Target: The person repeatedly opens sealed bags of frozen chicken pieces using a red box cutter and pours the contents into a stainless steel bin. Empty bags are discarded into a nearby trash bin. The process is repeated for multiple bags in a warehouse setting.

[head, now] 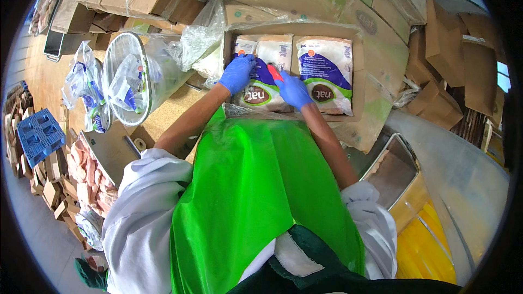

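Note:
An open cardboard box (358,77) lined with clear plastic stands before me, holding printed plastic bags of frozen-looking food side by side. My left hand (239,72), in a blue glove, rests on the upper left of the left bag (276,55), its fingertips pressed on the film. In my right hand (293,90), also gloved in blue, is a red-handled tool (274,72), probably a cutter, pointing up and left over the same bag; its blade cannot be made out. Another printed bag (325,63) lies to the right of my right hand, untouched.
Left of the box stands a clear bag-lined hoop (148,85) containing emptied printed bags. Beyond it are a metal bin of pale pink meat (92,175) and a blue plastic pallet (41,135). Cardboard boxes (443,49) are heaped at right, near a steel container (394,171). A person's green cap (88,272) shows lower left.

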Demonstrator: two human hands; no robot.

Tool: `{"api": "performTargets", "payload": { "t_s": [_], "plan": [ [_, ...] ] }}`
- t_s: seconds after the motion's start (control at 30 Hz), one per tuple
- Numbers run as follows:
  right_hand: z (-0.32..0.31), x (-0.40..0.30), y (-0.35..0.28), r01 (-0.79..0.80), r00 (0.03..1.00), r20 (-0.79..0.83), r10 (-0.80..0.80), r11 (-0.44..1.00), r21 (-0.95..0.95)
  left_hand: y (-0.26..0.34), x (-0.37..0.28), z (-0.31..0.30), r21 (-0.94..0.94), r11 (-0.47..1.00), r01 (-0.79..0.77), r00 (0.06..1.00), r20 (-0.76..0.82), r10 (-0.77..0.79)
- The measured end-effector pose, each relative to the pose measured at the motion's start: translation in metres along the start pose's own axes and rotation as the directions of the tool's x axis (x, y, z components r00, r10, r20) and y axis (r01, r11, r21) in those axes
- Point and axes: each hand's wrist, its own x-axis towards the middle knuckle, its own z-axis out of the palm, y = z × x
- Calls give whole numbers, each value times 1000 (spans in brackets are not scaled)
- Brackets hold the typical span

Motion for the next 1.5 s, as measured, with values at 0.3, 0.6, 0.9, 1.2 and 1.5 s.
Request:
{"api": "performTargets", "payload": {
  "t_s": [0.3,0.6,0.9,1.2,1.5],
  "plan": [
    [4,20,-26,160,986,63,-153,981,-114,23,-12,-20,364,928,79,996,-77,-54],
    [-23,-51,10,68,957,290,9,964,-255,27,-18,-24,265,916,-300,953,131,274],
    [4,-33,30,92,977,202,-71,991,-94,44,-14,1,-37,941,-336,939,59,337],
    [-12,-37,11,84,996,-4,-84,996,-1,40,2,6,-318,926,-202,974,-164,156],
    [-55,-126,5,130,989,-61,-132,991,-27,104,-9,-10,-699,690,-189,975,-219,45]
  ]
}}
